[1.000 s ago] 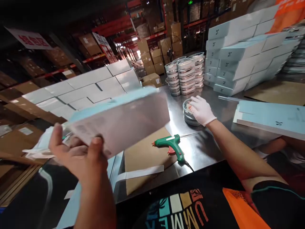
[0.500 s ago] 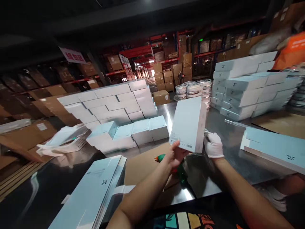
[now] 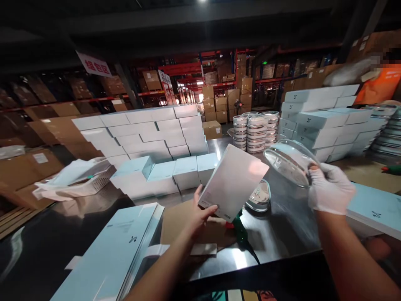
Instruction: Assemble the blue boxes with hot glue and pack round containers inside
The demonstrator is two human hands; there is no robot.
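The left hand (image 3: 197, 213) is pinching a pale box (image 3: 233, 180) by its lower corner, its long axis tilting up and away to the right. The gloved right hand (image 3: 328, 188) is clasping a clear round lid (image 3: 290, 161) by its edge, lid leaning leftward above the round tin (image 3: 259, 196).

The left hand (image 3: 200, 213) is holding a pale blue box (image 3: 233, 182) with a small dark label at its corner. The right hand (image 3: 330, 188) is wearing a white glove and gripping a clear, shiny lid (image 3: 290, 161). Below the box, a green glue gun (image 3: 239, 230) is showing.
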